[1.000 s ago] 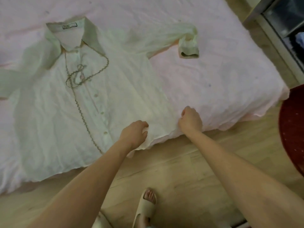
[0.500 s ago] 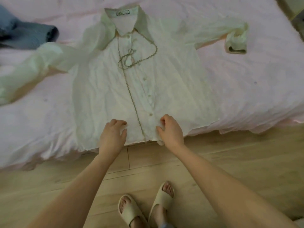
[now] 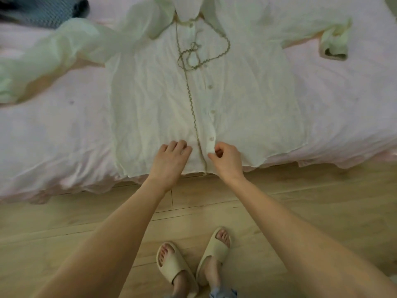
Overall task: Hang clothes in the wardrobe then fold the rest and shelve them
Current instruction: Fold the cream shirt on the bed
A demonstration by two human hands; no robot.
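Now right hand (image 3: 228,161) pinches shirt (image 3: 247,104) placket on bed (image 3: 53,136).

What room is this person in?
Most likely a bedroom. A white blouse is spread on a bed with a pink sheet, another blue garment lies near it, and the person stands in slippers on a wooden floor.

Both bare forearms extended forward side by side; left hand (image 3: 170,162) palm down, fingers loosely bent with tips pressing down; right hand (image 3: 227,162) just beside it, thumb and forefinger pinched together, remaining fingers curled, wrist slightly cocked; hands apart.
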